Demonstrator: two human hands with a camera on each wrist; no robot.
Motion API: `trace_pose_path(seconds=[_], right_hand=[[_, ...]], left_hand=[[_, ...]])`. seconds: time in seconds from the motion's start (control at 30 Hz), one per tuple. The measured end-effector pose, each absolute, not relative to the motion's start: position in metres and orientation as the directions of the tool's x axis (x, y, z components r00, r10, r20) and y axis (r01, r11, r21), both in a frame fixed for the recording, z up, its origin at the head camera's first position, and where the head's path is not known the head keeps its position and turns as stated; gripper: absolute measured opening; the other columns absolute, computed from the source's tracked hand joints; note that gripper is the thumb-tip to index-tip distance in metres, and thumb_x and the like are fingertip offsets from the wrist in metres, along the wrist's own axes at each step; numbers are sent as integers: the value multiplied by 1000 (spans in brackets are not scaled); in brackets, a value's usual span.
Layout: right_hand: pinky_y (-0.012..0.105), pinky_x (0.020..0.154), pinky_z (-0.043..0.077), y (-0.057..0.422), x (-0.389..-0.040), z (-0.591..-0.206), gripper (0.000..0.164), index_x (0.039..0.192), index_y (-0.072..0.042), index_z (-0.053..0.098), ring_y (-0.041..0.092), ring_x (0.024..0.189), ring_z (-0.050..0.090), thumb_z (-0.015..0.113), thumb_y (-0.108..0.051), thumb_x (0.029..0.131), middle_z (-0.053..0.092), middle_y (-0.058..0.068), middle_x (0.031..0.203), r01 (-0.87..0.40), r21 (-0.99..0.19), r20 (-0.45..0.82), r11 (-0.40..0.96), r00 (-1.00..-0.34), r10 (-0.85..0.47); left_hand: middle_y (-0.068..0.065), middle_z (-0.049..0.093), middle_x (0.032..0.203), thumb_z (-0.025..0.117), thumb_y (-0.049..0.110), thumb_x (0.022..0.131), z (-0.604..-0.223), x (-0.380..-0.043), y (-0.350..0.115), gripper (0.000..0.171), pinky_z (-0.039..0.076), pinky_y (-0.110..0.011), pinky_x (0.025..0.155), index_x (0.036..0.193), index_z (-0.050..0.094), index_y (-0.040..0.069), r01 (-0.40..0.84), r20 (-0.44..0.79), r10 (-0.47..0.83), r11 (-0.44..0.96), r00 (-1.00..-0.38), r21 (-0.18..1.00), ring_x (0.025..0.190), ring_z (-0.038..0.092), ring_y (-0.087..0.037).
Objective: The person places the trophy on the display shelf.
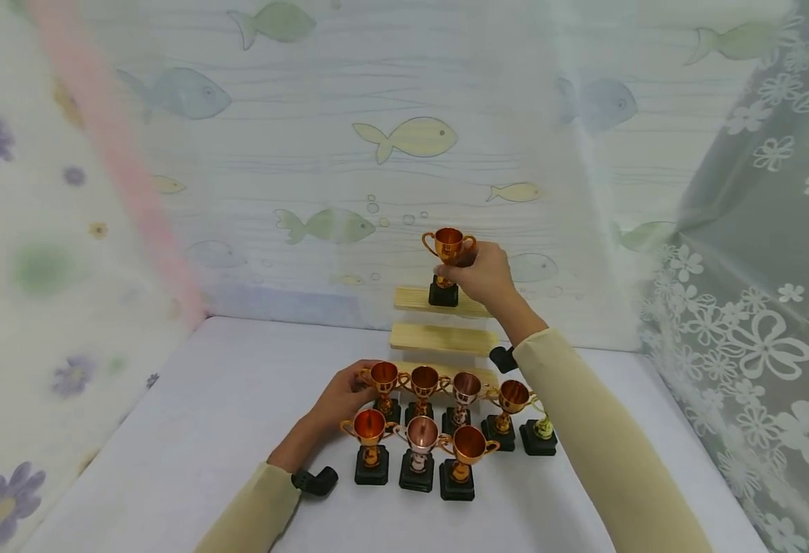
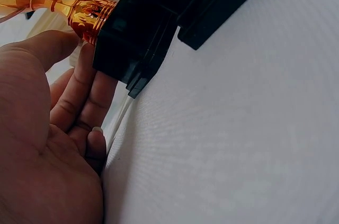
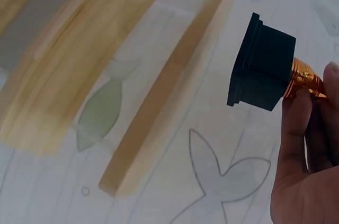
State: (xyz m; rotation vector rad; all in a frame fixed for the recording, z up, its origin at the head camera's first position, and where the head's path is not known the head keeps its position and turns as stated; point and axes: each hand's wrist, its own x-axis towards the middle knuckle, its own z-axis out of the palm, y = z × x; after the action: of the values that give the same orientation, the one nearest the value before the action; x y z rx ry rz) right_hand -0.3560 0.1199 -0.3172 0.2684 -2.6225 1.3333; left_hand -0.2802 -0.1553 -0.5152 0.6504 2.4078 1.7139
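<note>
Head view: hands [image 1: 344, 393] [image 1: 485, 273] each pinch a trophy [image 1: 443, 295] [image 1: 384, 375]; white tabletop [image 1: 238, 399] below; fish-printed sheet [image 1: 404, 180] behind.

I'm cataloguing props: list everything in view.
Raised trophy: one, orange-gold, in right hand
Standing trophies: eight, black-based; five orange-gold, two rose, one yellow-gold; on tabletop
Wooden boards: three, pale, stepped, rear
Tabletop: one, white, underneath
Fish backdrop: one, pale, rear
Floral sheet: one, white, left
Lace curtain: one, white, right
Wrist devices: two, black, on wrists
Sleeves: two, cream, forearms
Left hand: one, touching back row's leftmost trophy
Right hand: one, holding raised trophy
</note>
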Motion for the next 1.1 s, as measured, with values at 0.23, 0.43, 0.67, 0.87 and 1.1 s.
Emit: trace_pose_path(seconds=[0.23, 0.43, 0.67, 0.87, 1.1], right_hand=[[40, 77, 54, 102, -366, -322, 28, 91, -12, 76, 24, 89, 67, 84, -36, 81, 74, 5, 87, -247, -764, 262, 596, -963, -64], [38, 73, 54, 93, -371, -325, 30, 92, -10, 77, 24, 88, 66, 84, -36, 80, 75, 6, 88, -243, -766, 255, 596, -965, -64], [38, 75, 53, 89, -376, -326, 31, 95, -9, 77, 24, 89, 66, 84, -36, 81, 75, 7, 90, -225, -781, 236, 583, -970, -57], [40, 78, 54, 86, -380, -333, 34, 100, -7, 76, 25, 92, 67, 83, -35, 82, 74, 8, 95, -192, -789, 205, 583, -978, -45], [41, 83, 51, 83, -382, -336, 27, 99, -8, 76, 25, 96, 63, 80, -31, 86, 72, 7, 100, -190, -834, 176, 519, -981, -77]], left_hand=[[-8, 68, 120, 62, 8, 98, -532, -289, -156, 43, 53, -32, 86, 140, 54, 14, 283, 170, 386, 259, -907, 923, 100, 67, -16], [-5, 70, 115, 64, 9, 97, -535, -288, -156, 41, 54, -33, 84, 136, 57, 17, 292, 183, 386, 246, -904, 924, 96, 69, -18], [0, 70, 115, 64, 10, 97, -535, -290, -155, 40, 54, -34, 85, 134, 58, 22, 286, 172, 382, 267, -908, 920, 97, 69, -17], [-1, 70, 115, 65, 10, 96, -535, -291, -155, 40, 53, -35, 85, 134, 58, 20, 299, 184, 376, 275, -908, 914, 98, 68, -18], [-2, 70, 115, 64, 9, 96, -534, -290, -155, 41, 53, -34, 85, 135, 57, 19, 297, 180, 373, 286, -910, 911, 97, 67, -17]])
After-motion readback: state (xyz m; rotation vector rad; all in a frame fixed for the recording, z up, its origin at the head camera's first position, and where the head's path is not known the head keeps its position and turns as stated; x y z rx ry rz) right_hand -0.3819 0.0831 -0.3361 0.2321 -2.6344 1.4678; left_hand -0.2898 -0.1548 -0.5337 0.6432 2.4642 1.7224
